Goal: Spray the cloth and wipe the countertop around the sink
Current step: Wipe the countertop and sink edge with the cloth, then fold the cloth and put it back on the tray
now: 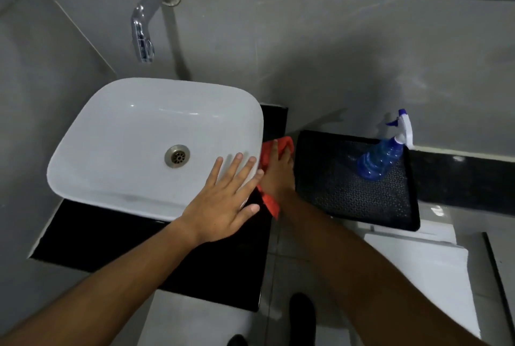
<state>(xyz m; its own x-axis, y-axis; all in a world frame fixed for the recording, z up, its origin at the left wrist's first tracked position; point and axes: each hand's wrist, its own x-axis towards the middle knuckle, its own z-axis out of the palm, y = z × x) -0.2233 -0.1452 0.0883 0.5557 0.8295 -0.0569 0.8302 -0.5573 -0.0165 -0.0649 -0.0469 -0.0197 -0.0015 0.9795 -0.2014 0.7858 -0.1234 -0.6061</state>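
A white basin sink (117,136) sits on a black countertop (92,231). My left hand (225,200) lies flat with spread fingers on the sink's front right rim. My right hand (278,173) presses a red cloth (269,200) onto the narrow strip of countertop just right of the sink; the cloth shows beyond the fingertips and below the wrist. A blue spray bottle (381,156) with a white and blue trigger head stands on a black tray (334,195) to the right, apart from both hands.
A chrome tap (145,30) juts from the grey tiled wall above the sink. The tray rests right of the countertop's edge. Below are a pale tiled floor and dark shoes (302,315). A wall corner closes in on the left.
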